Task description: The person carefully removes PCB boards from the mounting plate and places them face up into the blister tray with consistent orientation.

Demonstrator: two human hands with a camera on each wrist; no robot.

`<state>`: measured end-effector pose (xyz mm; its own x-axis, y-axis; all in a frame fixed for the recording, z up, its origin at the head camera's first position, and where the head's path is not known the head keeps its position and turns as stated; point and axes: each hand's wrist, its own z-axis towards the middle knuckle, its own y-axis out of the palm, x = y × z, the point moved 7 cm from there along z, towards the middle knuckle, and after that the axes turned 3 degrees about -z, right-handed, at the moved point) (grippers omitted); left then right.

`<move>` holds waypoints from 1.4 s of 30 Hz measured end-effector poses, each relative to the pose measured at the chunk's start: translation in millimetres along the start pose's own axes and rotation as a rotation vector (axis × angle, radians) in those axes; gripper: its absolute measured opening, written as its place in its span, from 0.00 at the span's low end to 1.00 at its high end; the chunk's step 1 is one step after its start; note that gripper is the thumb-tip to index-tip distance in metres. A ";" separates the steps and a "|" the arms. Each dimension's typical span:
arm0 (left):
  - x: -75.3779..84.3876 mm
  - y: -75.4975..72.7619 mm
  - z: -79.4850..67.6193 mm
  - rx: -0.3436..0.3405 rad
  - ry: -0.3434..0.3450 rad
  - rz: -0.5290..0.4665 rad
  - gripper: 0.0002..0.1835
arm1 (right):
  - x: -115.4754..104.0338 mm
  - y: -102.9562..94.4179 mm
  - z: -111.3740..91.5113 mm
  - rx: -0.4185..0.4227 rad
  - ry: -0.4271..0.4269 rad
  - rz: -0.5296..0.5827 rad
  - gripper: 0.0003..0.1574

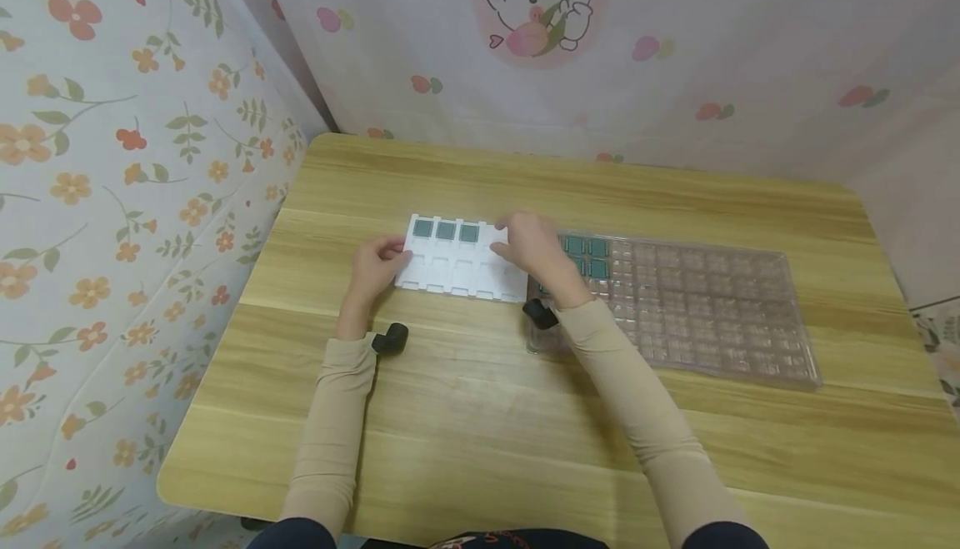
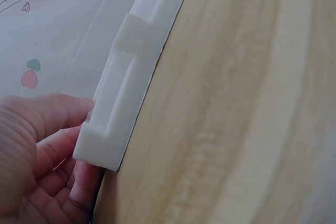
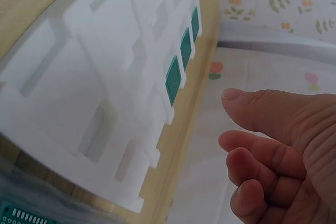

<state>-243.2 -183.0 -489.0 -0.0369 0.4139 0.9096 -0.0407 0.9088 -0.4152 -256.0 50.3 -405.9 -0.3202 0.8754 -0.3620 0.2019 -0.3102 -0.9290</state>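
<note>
A white plastic tray [image 1: 465,270] with moulded pockets lies on the table. Three small green circuit boards [image 1: 446,231] sit side by side in its far row, from the left end; the right wrist view also shows these boards [image 3: 173,81]. At the tray's left end my left hand [image 1: 377,268] pinches the edge, thumb [image 2: 63,111] on top and fingers lower down. Over the tray's right end is my right hand [image 1: 534,251]. Its thumb and loosely bent fingers [image 3: 257,156] are apart, with nothing visible between them.
Right of the white tray lies a long clear plastic tray [image 1: 712,307] with many pockets. More green boards [image 1: 597,268] sit at its left end, partly behind my right forearm. Patterned curtains [image 1: 420,49] hang behind and left of the wooden table [image 1: 450,432].
</note>
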 end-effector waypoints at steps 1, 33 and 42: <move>0.1 -0.2 0.1 0.001 -0.001 0.000 0.15 | -0.6 0.2 0.6 -0.004 0.000 0.006 0.22; 1.3 0.2 1.0 -0.001 0.010 -0.002 0.16 | -6.4 15.8 20.1 -0.022 0.019 -0.025 0.22; 1.5 -0.4 0.3 0.001 0.010 -0.019 0.16 | -0.4 26.6 26.0 -0.072 0.090 -0.025 0.25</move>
<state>-243.6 -182.8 -487.5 -0.0263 0.3970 0.9174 -0.0420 0.9165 -0.3978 -274.6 32.0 -432.5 -0.2421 0.9133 -0.3276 0.2617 -0.2637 -0.9284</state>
